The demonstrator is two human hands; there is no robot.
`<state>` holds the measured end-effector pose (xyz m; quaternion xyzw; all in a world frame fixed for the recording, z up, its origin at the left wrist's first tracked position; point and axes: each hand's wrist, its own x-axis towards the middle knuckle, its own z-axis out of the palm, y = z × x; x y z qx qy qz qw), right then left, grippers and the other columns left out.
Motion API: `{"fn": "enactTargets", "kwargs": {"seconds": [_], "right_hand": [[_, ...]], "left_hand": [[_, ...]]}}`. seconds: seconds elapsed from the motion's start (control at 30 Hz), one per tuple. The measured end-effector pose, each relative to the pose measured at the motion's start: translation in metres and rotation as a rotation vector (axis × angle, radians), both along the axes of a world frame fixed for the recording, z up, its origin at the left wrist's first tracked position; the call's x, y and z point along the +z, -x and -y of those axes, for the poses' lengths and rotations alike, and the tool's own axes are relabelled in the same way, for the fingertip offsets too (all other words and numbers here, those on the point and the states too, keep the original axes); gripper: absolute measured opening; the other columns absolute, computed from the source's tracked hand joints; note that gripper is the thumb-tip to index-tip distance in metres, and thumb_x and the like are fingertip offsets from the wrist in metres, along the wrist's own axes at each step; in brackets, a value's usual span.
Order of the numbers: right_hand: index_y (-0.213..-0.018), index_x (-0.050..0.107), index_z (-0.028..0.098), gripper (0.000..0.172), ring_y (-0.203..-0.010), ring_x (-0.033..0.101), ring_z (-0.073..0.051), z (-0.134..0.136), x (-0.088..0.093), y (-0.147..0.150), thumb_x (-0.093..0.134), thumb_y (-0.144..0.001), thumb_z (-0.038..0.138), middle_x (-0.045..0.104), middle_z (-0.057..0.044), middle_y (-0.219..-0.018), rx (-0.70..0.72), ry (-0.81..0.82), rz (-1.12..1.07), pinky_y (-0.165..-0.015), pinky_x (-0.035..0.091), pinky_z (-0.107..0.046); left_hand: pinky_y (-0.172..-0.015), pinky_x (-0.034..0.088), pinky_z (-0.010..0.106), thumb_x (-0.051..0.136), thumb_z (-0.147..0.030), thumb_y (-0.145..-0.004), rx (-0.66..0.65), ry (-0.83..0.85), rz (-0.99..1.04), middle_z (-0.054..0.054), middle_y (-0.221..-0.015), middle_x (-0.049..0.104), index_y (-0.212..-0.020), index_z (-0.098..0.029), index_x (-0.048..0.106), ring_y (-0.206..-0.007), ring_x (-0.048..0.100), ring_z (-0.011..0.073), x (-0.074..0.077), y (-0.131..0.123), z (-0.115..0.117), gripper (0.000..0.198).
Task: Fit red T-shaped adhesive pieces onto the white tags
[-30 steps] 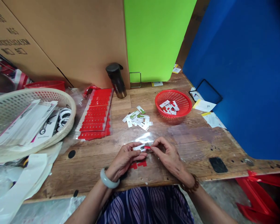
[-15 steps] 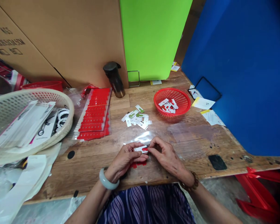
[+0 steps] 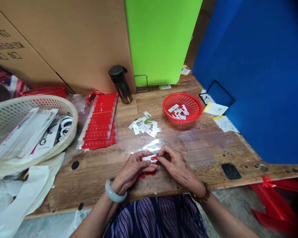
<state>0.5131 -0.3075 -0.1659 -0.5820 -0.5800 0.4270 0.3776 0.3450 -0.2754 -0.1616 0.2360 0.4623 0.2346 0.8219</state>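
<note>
My left hand point(image 3: 136, 166) is closed on a small white card point(image 3: 147, 159), pinching it between thumb and fingers. A red piece point(image 3: 153, 158) covers the card's right end, and my right hand point(image 3: 175, 165) pinches at that end with thumb and forefinger. Red strips point(image 3: 149, 174) lie on the table beneath my hands, partly hidden. Beyond them is a loose pile of small white cards point(image 3: 141, 127), some with green parts. To its right, a red basket point(image 3: 198, 114) holds several white cards with red pieces.
Sheets of red stickers point(image 3: 99, 122) lie left on the wooden table point(image 3: 94, 172). A large cream basket point(image 3: 74, 125) with packets stands at far left. A black bottle point(image 3: 121, 85) stands before a cardboard box point(image 3: 89, 39). Green point(image 3: 161, 39) and blue point(image 3: 253, 72) panels border the back and right.
The red piece on the card's right end looks slightly shifted under my right fingers. Both hands stay in nearly the same place, and the view has moved slightly.
</note>
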Motion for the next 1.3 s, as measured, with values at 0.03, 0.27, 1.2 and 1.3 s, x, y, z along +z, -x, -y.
{"fn": "enactTargets", "kwargs": {"seconds": [0.03,0.27,1.2,1.3], "right_hand": [[-0.071,0.052,0.019,0.009,-0.064,0.048,-0.012,0.000,0.000,0.000,0.052,-0.079,0.016,0.052,0.003,-0.067,0.000,0.001,-0.001,-0.060,0.037,-0.023],[-0.072,0.050,0.019,0.009,-0.064,0.047,-0.011,0.001,-0.005,0.002,0.052,-0.080,0.015,0.051,0.005,-0.067,-0.002,0.001,-0.013,-0.060,0.036,-0.022],[-0.072,0.054,0.018,0.011,-0.066,0.052,-0.012,0.004,-0.004,0.011,0.048,-0.080,0.013,0.056,0.002,-0.069,-0.093,0.122,-0.034,-0.062,0.038,-0.024],[-0.073,0.055,0.018,0.010,-0.066,0.053,-0.012,0.003,-0.005,0.012,0.049,-0.080,0.013,0.057,0.002,-0.070,-0.101,0.103,-0.032,-0.062,0.039,-0.024]], "left_hand": [[-0.066,0.057,0.022,0.066,-0.001,-0.070,0.000,0.000,0.006,0.012,-0.078,0.072,-0.104,-0.007,0.056,-0.069,0.071,0.0178,0.000,0.000,0.000,0.036],[-0.060,0.057,0.020,0.074,-0.011,-0.069,0.038,-0.018,-0.037,0.012,-0.079,0.072,-0.102,-0.008,0.056,-0.065,0.071,0.0175,-0.005,-0.002,0.002,0.038],[-0.057,0.055,0.018,0.062,-0.008,-0.078,0.006,-0.106,-0.201,0.013,-0.067,0.072,-0.109,-0.004,0.054,-0.057,0.069,0.0144,-0.008,0.001,0.003,0.033],[-0.057,0.055,0.017,0.060,-0.007,-0.078,0.007,-0.101,-0.198,0.013,-0.067,0.072,-0.107,-0.004,0.054,-0.056,0.069,0.0139,-0.008,0.001,0.002,0.030]]}}
